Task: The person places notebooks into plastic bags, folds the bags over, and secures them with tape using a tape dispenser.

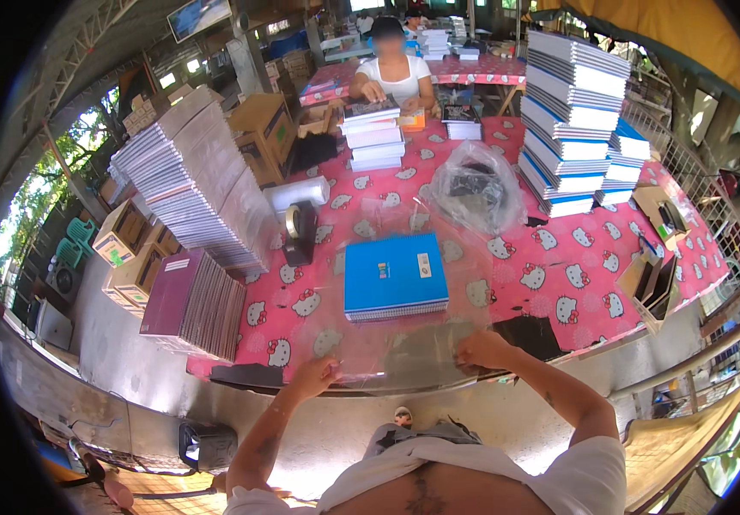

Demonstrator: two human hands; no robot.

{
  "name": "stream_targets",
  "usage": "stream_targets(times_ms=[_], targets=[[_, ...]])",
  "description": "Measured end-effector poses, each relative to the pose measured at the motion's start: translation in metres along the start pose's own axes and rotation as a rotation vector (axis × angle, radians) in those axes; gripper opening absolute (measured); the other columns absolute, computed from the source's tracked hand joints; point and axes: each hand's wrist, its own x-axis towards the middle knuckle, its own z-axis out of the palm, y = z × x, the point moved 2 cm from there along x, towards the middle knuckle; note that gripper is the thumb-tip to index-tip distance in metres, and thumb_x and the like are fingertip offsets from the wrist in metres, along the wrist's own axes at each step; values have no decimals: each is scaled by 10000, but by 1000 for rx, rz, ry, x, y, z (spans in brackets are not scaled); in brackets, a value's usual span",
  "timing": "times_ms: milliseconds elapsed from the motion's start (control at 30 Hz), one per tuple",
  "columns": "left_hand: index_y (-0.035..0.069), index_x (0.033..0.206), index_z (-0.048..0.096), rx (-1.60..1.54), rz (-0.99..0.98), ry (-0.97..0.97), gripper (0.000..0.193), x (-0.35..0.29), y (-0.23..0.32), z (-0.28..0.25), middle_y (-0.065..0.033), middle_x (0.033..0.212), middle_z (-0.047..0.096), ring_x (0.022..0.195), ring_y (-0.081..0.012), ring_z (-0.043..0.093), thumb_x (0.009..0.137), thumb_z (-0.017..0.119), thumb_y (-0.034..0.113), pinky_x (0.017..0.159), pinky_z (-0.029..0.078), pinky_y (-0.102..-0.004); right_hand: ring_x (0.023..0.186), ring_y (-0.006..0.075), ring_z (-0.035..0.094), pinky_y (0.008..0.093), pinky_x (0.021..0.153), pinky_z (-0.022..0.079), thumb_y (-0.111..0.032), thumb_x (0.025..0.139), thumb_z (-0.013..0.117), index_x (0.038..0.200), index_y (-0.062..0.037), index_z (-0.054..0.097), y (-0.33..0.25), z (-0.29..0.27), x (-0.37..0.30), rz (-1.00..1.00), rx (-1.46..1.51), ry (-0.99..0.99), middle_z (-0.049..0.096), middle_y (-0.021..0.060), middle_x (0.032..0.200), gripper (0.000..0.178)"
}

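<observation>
A short stack of blue-covered spiral notebooks (395, 273) lies in the middle of the table, on a clear plastic sheet (357, 350) spread over the patterned cloth. At the table's near edge, my left hand (317, 378) is closed on the sheet's near left part. My right hand (483, 350) pinches the same sheet farther right, its fingertips partly hidden. Both hands are apart from the notebooks. A black tape dispenser (300, 233) stands behind and left of the stack. Crumpled clear plastic (476, 190) sits behind it to the right.
Tall notebook stacks rise at the left (194, 180) and right (572, 120), with a purple-covered stack (183, 296) near left. Across the table a person (400, 77) touches a notebook pile (374, 142). Cardboard holders (652, 279) line the right edge; brown boxes (263, 129) stand far left.
</observation>
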Motion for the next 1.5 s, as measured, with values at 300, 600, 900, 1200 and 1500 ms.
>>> stream_targets(times_ms=[300, 600, 900, 1200, 1500], targets=[[29, 803, 610, -982, -122, 456, 181, 61, -42, -69, 22, 698, 564, 684, -138, 590, 905, 652, 172, 669, 511, -369, 770, 339, 686, 441, 713, 541, -313, 864, 652, 931, -116, 727, 53, -113, 22, 53, 103, 349, 705, 141, 806, 221], [-1, 874, 702, -651, -423, 361, 255, 214, -114, -91, -62, 751, 690, 652, -108, 622, 833, 762, 243, 586, 488, -301, 1334, 344, 428, 594, 1044, 361, -363, 858, 652, 1369, -192, 570, -66, -21, 128, -143, -337, 559, 499, 132, 1415, 545], [94, 1025, 682, 77, 83, 389, 179, 360, -24, -71, -181, 904, 699, 848, -388, 678, 909, 611, 209, 731, 532, -500, 1420, 343, 321, 683, 1080, 279, -497, 887, 635, 1476, -222, 442, -86, 5, 150, 64, -189, 338, 331, 129, 1565, 678], [24, 986, 631, 457, 432, 544, 163, 510, -66, 6, -173, 897, 633, 891, -394, 630, 865, 620, 133, 769, 515, -508, 1395, 298, 355, 638, 1094, 301, -484, 837, 696, 1442, -263, 487, -91, -4, 157, 126, -118, 292, 372, 69, 1547, 678], [70, 998, 584, 184, 318, 210, 189, 492, -14, -80, -173, 860, 692, 795, -412, 666, 861, 653, 179, 685, 507, -510, 1402, 291, 349, 637, 1102, 288, -463, 838, 703, 1450, -283, 483, -91, -3, 152, 91, -165, 300, 392, 54, 1536, 674]])
